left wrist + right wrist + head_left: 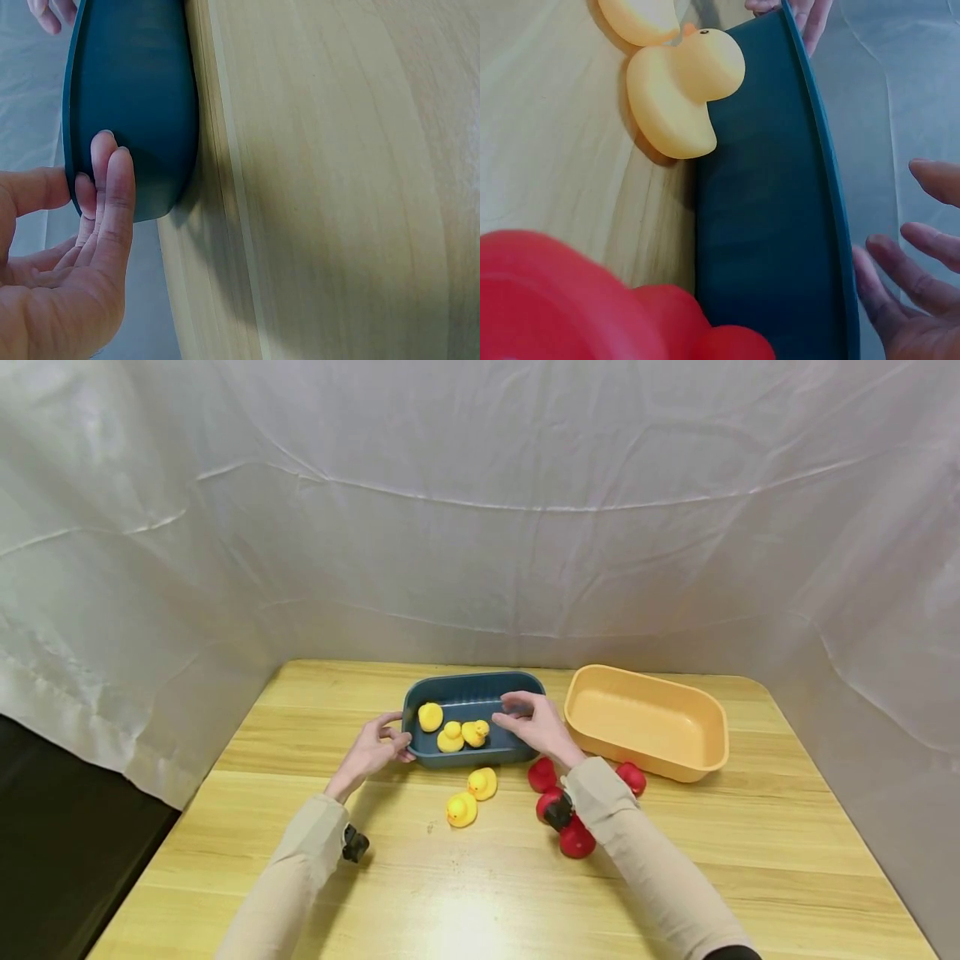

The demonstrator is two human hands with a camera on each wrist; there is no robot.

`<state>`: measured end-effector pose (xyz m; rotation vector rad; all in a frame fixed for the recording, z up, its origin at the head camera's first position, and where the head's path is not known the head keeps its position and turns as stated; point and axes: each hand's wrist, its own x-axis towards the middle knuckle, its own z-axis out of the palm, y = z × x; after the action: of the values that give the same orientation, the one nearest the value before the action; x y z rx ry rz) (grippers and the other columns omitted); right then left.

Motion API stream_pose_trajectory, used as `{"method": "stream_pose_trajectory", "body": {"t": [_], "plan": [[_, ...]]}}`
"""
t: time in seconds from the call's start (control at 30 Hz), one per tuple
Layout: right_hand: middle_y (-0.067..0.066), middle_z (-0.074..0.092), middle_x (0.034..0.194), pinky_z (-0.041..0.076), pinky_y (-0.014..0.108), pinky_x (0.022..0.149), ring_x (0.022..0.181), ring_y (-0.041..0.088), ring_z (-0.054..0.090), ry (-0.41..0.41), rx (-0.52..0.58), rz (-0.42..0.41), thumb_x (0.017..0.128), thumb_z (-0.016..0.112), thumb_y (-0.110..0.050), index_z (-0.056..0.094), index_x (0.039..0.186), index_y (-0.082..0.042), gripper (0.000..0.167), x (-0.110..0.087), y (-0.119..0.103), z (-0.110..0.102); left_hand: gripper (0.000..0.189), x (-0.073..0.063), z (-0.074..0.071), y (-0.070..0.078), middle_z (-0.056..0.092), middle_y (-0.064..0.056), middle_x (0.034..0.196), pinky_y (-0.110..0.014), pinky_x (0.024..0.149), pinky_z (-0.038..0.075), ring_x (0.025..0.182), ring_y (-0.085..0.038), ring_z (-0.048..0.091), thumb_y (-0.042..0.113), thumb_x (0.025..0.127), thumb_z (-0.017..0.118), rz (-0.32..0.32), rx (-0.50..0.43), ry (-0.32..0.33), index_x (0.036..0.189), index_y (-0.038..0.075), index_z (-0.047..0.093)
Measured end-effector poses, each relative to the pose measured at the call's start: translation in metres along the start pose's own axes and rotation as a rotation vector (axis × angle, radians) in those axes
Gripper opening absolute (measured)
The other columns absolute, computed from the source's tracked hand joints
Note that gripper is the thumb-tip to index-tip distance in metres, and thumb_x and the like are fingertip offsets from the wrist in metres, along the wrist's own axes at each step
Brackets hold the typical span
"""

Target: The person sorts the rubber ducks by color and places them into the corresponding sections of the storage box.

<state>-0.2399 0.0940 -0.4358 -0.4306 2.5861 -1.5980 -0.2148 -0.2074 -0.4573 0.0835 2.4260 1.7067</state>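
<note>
A dark blue bin [480,758] stands toward the back of the table with three yellow rubber ducks [451,737] inside, on its left side. My left hand [372,747] pinches the bin's left end; in the left wrist view, the thumb [41,189] is at the rim and the fingertips lie against the outer wall. Over the right part of the bin is my right hand [534,723], its fingers loosely spread and holding nothing. Just in front of the bin, two more yellow ducks [461,809] sit on the table.
An orange bin [647,718] with nothing inside stands angled to the right. Several red rounded toys [577,838] lie around and below my right forearm, partly hidden by it. Grey sheeting [480,527] hangs behind the wooden table [450,893].
</note>
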Motion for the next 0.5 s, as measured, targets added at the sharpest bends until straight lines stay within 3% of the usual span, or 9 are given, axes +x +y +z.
{"method": "stream_pose_trajectory", "body": {"t": [0.17, 0.3, 0.4, 0.5], "plan": [[0.017, 0.073, 0.112, 0.059, 0.022, 0.085, 0.096, 0.025, 0.069, -0.038, 0.020, -0.100, 0.093, 0.074, -0.017, 0.069, 0.122, -0.003, 0.033, -0.011, 0.003, -0.004, 0.058, 0.000, 0.001, 0.001, 0.065, -0.010, 0.086, -0.048, 0.083, 0.064, 0.071, -0.017, 0.073, 0.001, 0.099, 0.054, 0.002, 0.008, 0.001, 0.152, -0.009, 0.032], [0.015, 0.074, 0.103, 0.057, 0.014, 0.080, 0.090, 0.018, 0.069, -0.178, 0.017, -0.174, 0.093, 0.073, -0.016, 0.071, 0.117, 0.000, 0.029, -0.023, 0.005, -0.007, 0.058, -0.001, 0.001, 0.002, 0.066, -0.012, 0.088, -0.047, 0.083, 0.064, 0.073, -0.020, 0.074, 0.003, 0.099, 0.055, 0.002, 0.003, 0.003, 0.151, -0.008, 0.033], [0.014, 0.074, 0.106, 0.059, 0.019, 0.087, 0.095, 0.015, 0.070, -0.320, -0.007, -0.194, 0.094, 0.072, -0.017, 0.070, 0.119, 0.001, 0.031, -0.032, 0.005, -0.009, 0.058, -0.003, 0.000, 0.003, 0.066, -0.011, 0.086, -0.043, 0.079, 0.065, 0.072, -0.019, 0.074, 0.004, 0.099, 0.056, 0.027, -0.015, -0.003, 0.150, -0.011, 0.033], [0.016, 0.073, 0.115, 0.059, 0.027, 0.096, 0.105, 0.022, 0.070, -0.438, -0.010, -0.210, 0.094, 0.071, -0.015, 0.069, 0.122, 0.001, 0.032, -0.039, 0.008, -0.008, 0.059, -0.005, -0.001, 0.004, 0.065, -0.008, 0.083, -0.039, 0.074, 0.065, 0.069, -0.017, 0.073, 0.004, 0.098, 0.056, 0.055, -0.028, -0.015, 0.149, -0.015, 0.031]]}}
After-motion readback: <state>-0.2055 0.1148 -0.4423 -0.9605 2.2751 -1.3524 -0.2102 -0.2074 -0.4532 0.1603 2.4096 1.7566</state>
